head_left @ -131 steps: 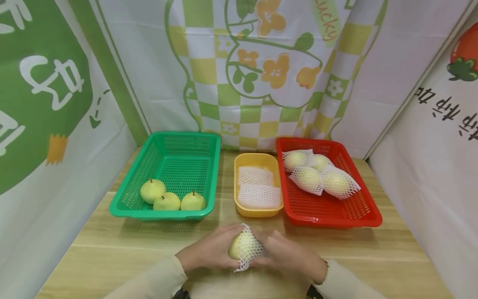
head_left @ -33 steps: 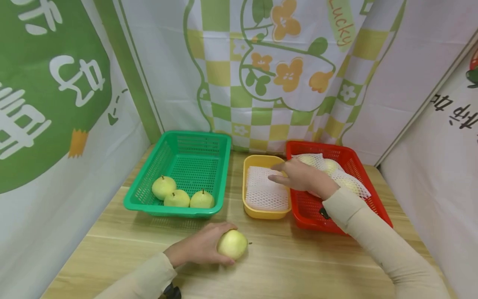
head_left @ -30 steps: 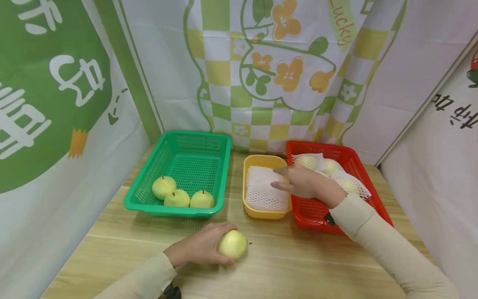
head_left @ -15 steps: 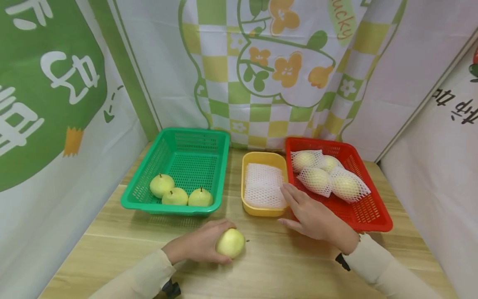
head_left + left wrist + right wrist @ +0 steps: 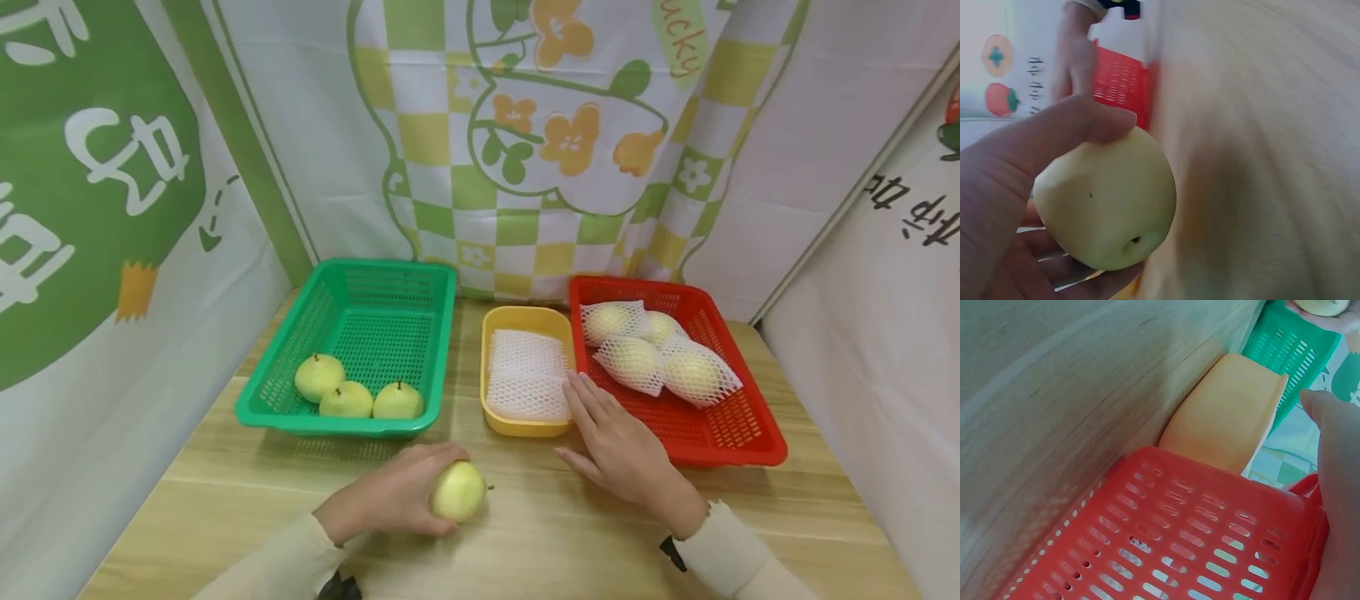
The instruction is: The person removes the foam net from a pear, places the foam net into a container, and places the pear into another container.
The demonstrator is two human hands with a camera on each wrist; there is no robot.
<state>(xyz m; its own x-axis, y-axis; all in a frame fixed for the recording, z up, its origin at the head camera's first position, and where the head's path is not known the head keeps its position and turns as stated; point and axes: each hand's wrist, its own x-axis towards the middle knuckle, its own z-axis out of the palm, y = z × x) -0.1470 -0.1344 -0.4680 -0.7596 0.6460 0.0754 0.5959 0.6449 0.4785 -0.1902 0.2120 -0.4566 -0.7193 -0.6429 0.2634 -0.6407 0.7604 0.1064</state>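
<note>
My left hand (image 5: 397,493) grips a bare yellow-green pear (image 5: 459,492) above the front of the table, its stem pointing right. In the left wrist view the thumb lies across the top of that pear (image 5: 1110,200) and the fingers curl beneath it. My right hand (image 5: 626,457) holds nothing; its fingers are straight, with the tips at the adjoining rims of the yellow box (image 5: 525,428) and the red basket (image 5: 697,442). White foam nets (image 5: 528,396) lie flat in the yellow box. Several netted pears (image 5: 692,372) sit in the red basket.
A green basket (image 5: 386,329) stands at the left, with three bare pears (image 5: 347,402) along its near side. The wooden table (image 5: 540,542) runs in front of the containers. Fabric walls (image 5: 540,242) close off the back and sides.
The foam net seen around the pear earlier is off it, and only my left hand holds the pear now. My right hand has drawn back from over the yellow box toward the front.
</note>
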